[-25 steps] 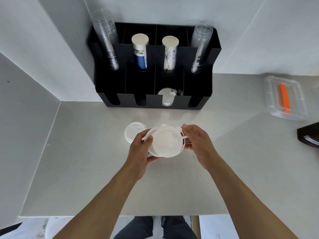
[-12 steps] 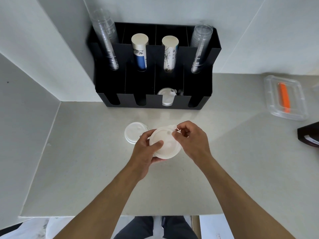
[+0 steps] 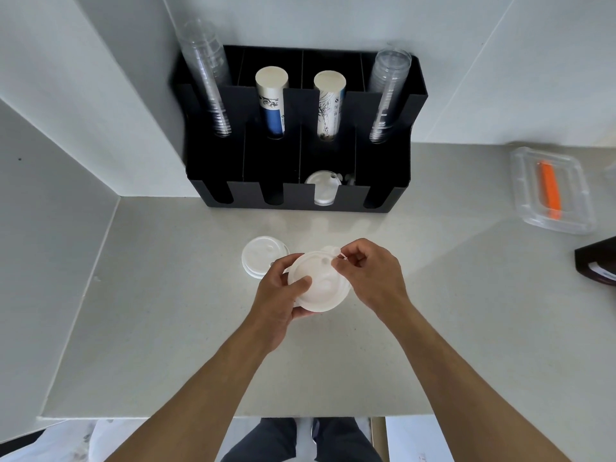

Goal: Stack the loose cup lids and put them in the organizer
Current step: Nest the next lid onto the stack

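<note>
holding white lids in left hand; no legible writing.

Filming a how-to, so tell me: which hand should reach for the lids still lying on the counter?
Probably the left hand: the loose lids lie just beyond its knuckles. It currently supports the held lid stack, so the right hand, now pinching the stack's far edge, would need to take that over.

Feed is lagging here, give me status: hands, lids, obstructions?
Left hand holds lid stack; right hand pinches its tab. More lids on counter. Organizer unobstructed.
</note>
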